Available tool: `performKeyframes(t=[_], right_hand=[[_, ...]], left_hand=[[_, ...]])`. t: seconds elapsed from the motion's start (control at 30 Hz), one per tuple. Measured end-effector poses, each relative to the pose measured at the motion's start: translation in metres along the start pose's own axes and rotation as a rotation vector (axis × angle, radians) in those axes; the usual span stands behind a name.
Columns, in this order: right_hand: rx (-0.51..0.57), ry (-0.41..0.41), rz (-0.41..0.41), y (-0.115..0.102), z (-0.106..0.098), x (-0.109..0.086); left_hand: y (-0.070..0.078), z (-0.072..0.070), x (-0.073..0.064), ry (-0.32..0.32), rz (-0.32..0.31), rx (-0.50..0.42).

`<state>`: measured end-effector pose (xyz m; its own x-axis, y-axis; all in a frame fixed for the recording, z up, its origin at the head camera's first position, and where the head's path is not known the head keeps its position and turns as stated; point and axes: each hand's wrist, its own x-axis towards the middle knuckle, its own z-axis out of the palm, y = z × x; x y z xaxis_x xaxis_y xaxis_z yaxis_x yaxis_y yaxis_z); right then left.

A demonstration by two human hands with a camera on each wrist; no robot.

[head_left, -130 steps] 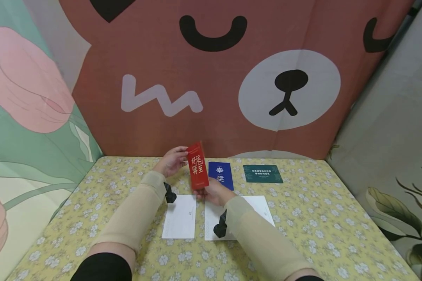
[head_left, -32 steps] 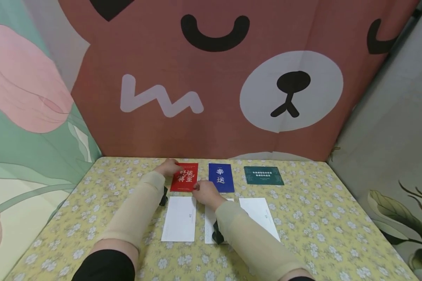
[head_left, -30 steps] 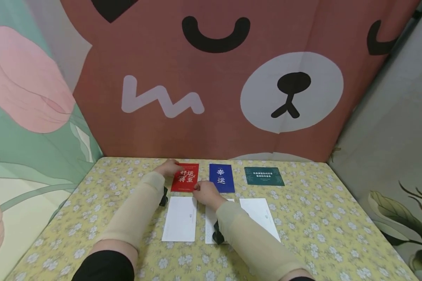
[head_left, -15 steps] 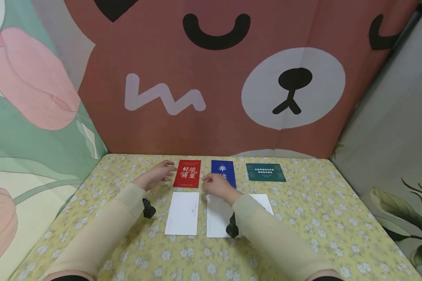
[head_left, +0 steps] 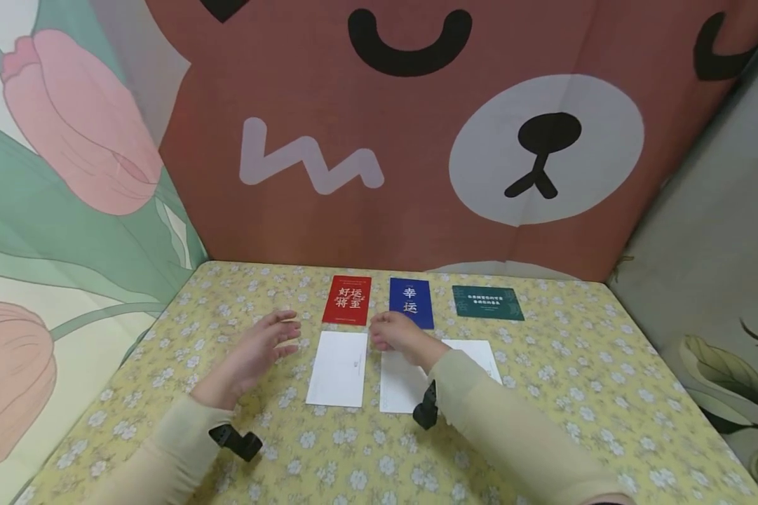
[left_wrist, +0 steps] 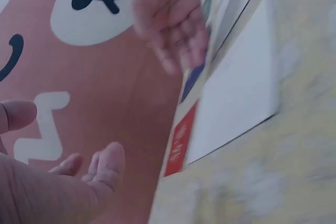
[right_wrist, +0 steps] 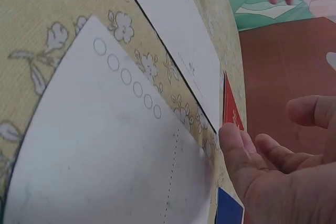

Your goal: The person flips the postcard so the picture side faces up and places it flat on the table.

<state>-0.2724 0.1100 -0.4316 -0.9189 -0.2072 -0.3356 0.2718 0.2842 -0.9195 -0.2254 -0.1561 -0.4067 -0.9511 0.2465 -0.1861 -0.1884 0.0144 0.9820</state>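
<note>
My left hand (head_left: 261, 351) hovers over the cloth, left of the cards, its fingers loosely spread with nothing in them. Over the middle white card (head_left: 400, 382) and the lower edge of the blue card (head_left: 410, 294), my right hand (head_left: 404, 335) hangs with relaxed fingers, holding nothing; it partly covers both. A red card (head_left: 347, 300) with gold characters lies flat at the back, left of the blue one. Below it sits the left white card (head_left: 337, 368). In the right wrist view, the middle white card (right_wrist: 105, 140) shows a row of small circles and a dotted line.
A dark green card (head_left: 489, 303) lies at the back right. The right white card (head_left: 479, 354) is partly hidden by the right forearm. Yellow flowered cloth (head_left: 574, 393) covers the table, and a bear-print curtain (head_left: 404, 231) hangs behind its back edge.
The red card, earlier held up in both hands, now lies flat in the back row. My left hand has let go and drawn back to the left; the right hand has also come off it.
</note>
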Motion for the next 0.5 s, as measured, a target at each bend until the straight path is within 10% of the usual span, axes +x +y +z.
performKeyframes(t=[0.5], right_hand=[[0.259, -0.036, 0.112, -0.001, 0.021, -0.012]], left_hand=[[-0.041, 0.031, -0.029, -0.001, -0.098, -0.126]])
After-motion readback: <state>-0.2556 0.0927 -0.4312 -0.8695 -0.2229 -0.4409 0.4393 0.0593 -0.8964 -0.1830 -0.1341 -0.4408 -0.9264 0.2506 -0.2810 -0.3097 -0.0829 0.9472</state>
